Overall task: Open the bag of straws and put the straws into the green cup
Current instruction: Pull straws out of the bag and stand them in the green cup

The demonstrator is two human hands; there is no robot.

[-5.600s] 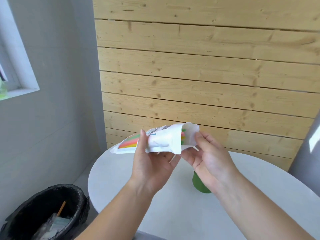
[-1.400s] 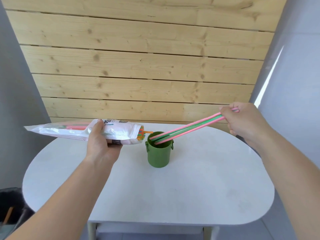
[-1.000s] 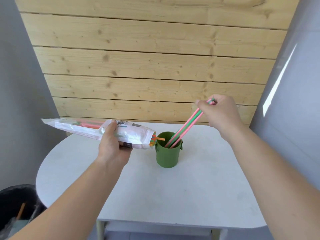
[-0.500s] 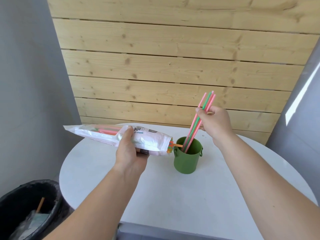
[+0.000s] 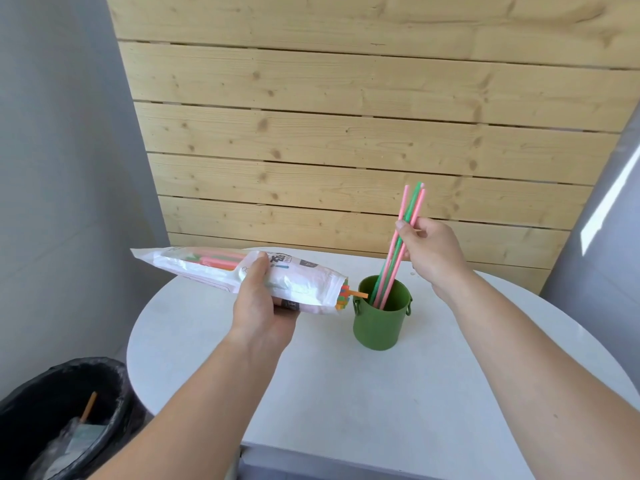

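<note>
A green cup (image 5: 379, 323) with small side handles stands on the white round table (image 5: 346, 393). Three straws (image 5: 394, 258), two pink and one green, stand steeply in it with their lower ends inside. My right hand (image 5: 431, 252) pinches them near the upper part. My left hand (image 5: 261, 304) grips the white bag of straws (image 5: 221, 271) round its middle, held roughly level to the left of the cup. The bag's open mouth faces the cup, and several coloured straw ends (image 5: 346, 296) stick out, one orange end reaching the rim.
A black-lined bin (image 5: 65, 417) with rubbish stands on the floor at the lower left, below the table edge. A wooden plank wall (image 5: 346, 133) rises right behind the table. Grey walls close both sides.
My right hand has swung the three straws from a flat slant to nearly upright, their ends sliding down into the cup. The bag in my left hand has stayed beside the cup.
</note>
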